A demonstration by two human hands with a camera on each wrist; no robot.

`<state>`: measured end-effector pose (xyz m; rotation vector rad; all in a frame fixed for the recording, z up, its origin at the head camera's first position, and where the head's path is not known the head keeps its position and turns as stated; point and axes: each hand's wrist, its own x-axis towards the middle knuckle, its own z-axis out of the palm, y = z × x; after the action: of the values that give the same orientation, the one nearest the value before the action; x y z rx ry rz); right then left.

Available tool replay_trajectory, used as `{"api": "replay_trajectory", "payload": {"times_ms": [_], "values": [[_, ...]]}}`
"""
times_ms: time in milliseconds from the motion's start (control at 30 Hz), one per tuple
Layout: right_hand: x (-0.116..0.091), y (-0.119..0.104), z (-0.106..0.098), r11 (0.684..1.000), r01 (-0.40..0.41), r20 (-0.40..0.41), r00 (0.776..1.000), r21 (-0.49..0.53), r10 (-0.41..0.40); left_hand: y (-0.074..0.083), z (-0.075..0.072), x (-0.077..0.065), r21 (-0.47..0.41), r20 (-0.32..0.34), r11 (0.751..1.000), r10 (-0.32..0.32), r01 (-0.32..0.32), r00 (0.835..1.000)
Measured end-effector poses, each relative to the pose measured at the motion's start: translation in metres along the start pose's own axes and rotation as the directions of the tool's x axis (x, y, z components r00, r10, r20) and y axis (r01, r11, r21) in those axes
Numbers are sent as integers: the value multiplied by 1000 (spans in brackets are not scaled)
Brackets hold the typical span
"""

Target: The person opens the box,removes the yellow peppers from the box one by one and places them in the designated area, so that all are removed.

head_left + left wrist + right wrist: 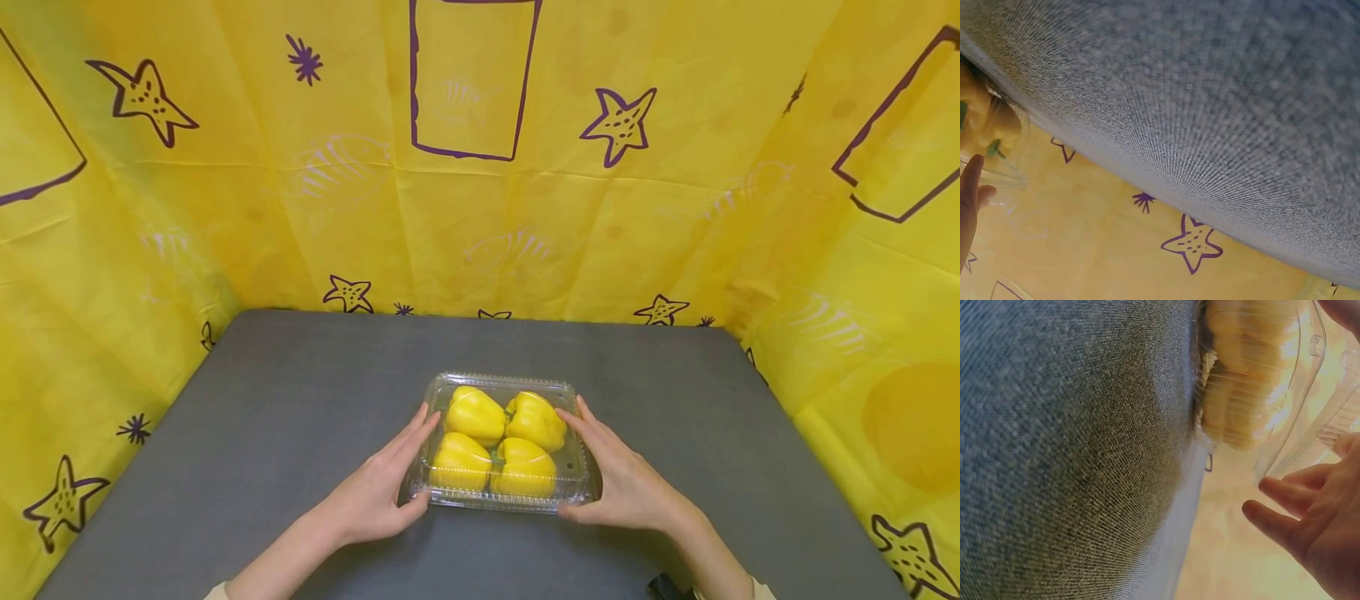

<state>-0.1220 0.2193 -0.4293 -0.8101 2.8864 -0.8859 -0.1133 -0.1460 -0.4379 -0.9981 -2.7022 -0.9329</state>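
A clear, rectangular plastic container with a ridged rim (495, 502) sits about midway between the left and right edges of the dark grey tabletop (315, 400), well apart from the far edge. Four yellow bell peppers (476, 415) lie inside. The left hand (386, 492) and right hand (622, 483) grip opposite sides, thumbs at the near corners. Caution: uneven squeezing could flex the thin walls and spring the lid; a light fingertip hold could let one side slip, tilting the peppers together. The head view shows all four peppers; the left wrist view shows a green stem (994, 149) more clearly; the right wrist view adds the container's side profile and one fingertip (1250, 508) apart from the rim.
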Motion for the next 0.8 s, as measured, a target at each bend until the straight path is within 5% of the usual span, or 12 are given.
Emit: {"api": "replay_trajectory", "payload": {"times_ms": [800], "values": [[-1,4,-4,984,173,-127,978,47,-166,-1,5,2,-237,-69,971,-38,20,997]]}}
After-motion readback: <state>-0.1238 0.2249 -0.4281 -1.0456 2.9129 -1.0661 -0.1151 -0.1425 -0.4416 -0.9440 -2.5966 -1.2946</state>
